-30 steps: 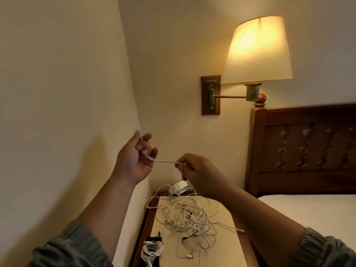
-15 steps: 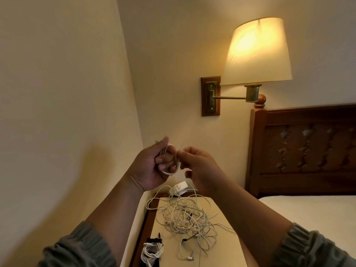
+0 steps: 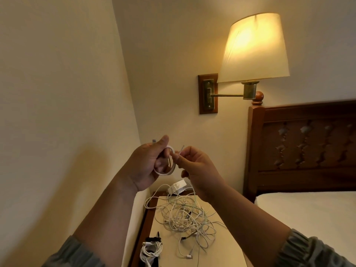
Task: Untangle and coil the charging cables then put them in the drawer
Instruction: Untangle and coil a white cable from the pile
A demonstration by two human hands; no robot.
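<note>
**Left hand** (image 3: 146, 164) grips a small coil of white charging cable (image 3: 163, 173), thumb on top. **Right hand** (image 3: 194, 170) pinches its free end (image 3: 180, 149) just beside the loops. The cable looks light, limp and springy — best held where the loops cross, not by the connector. Below, the remaining tangle (image 3: 185, 216) lies on the nightstand (image 3: 221, 247), with a tied bundle (image 3: 151, 251) at the front edge. No writing is legible — the drawer is out of view.

We see white coil (image 3: 163, 173) only partly; left hand (image 3: 144, 166) fingers cover the rest. Cable tip (image 3: 182, 148) pinched by right hand (image 3: 196, 170) is blurred. Bundled cable (image 3: 151, 251) and nightstand (image 3: 221, 253) cut by bottom edge. Tangle (image 3: 185, 214) connectors too small to tell.
</note>
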